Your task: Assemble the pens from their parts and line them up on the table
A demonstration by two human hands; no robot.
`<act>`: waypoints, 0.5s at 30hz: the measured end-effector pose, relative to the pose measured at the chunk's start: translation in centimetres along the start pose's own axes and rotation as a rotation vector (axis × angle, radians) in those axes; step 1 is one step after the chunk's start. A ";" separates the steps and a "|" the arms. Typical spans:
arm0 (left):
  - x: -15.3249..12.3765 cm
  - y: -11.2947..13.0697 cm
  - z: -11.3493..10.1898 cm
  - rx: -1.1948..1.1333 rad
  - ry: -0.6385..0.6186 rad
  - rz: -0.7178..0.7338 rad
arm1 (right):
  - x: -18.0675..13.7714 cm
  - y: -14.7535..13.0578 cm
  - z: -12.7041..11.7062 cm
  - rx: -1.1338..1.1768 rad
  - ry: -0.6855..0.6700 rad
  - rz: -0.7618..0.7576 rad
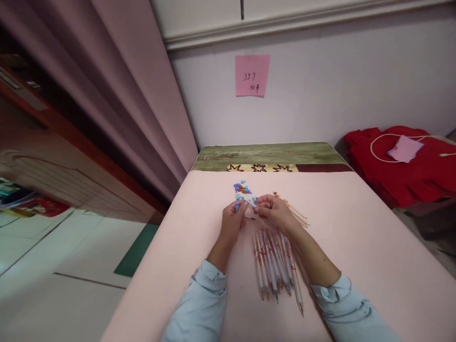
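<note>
My left hand (233,219) and my right hand (273,209) meet over the middle of the table, fingers pinched. Between them is a slim, pale pen part (251,203), its ends hidden by the fingertips. A blue piece (237,206) shows at my left fingers. Just beyond the hands lies a loose cluster of small blue, light-blue and brown pieces (242,189). Nearer me, several pale pens with red markings (272,261) lie side by side, points mostly toward me. Past my right wrist, a few thin wood-coloured sticks with pointed ends (295,213) rest on the table.
A pale pink cover (203,228) spreads over the table, with a green patterned strip (263,153) at its far edge. Behind stands a wall bearing a pink note (252,76). A curtain (142,95) hangs left; red cloth (420,175) with a cable lies right.
</note>
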State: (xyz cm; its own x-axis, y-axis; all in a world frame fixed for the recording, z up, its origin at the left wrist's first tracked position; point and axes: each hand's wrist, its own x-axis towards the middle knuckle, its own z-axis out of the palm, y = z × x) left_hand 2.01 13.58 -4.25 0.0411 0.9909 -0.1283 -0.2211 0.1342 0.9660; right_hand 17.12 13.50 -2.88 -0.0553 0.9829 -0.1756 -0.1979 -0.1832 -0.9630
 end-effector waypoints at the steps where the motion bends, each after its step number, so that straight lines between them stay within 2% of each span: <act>1: -0.2 0.1 0.3 -0.027 -0.029 -0.027 | -0.1 0.0 0.1 -0.009 -0.031 0.000; 3: -0.4 0.2 0.6 -0.066 -0.045 -0.056 | -0.1 0.0 0.0 -0.054 -0.079 -0.014; 5: -0.3 0.4 0.5 -0.119 -0.011 -0.064 | -0.1 -0.2 -0.6 -0.163 -0.051 -0.061; 8: 0.3 0.7 -0.4 -0.134 0.113 -0.026 | -0.1 -1.1 -2.4 -0.521 0.154 -0.184; 10: 0.7 0.9 -1.2 -0.042 0.198 0.016 | -0.2 -1.8 -3.5 -0.814 0.247 -0.226; 12: 0.9 1.1 -2.1 0.090 0.224 0.025 | -0.4 -2.2 -3.9 -1.032 0.230 -0.203; 15: 0.5 1.4 -3.2 0.217 0.229 -0.036 | -0.8 -2.3 -3.4 -1.201 0.143 -0.140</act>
State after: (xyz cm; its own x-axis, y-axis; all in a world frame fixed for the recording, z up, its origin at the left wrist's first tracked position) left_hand -1.37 14.32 -3.65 -0.1803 0.9658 -0.1865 -0.0096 0.1879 0.9821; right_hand 20.92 13.23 -1.22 0.0174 0.9998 -0.0026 0.8427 -0.0161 -0.5382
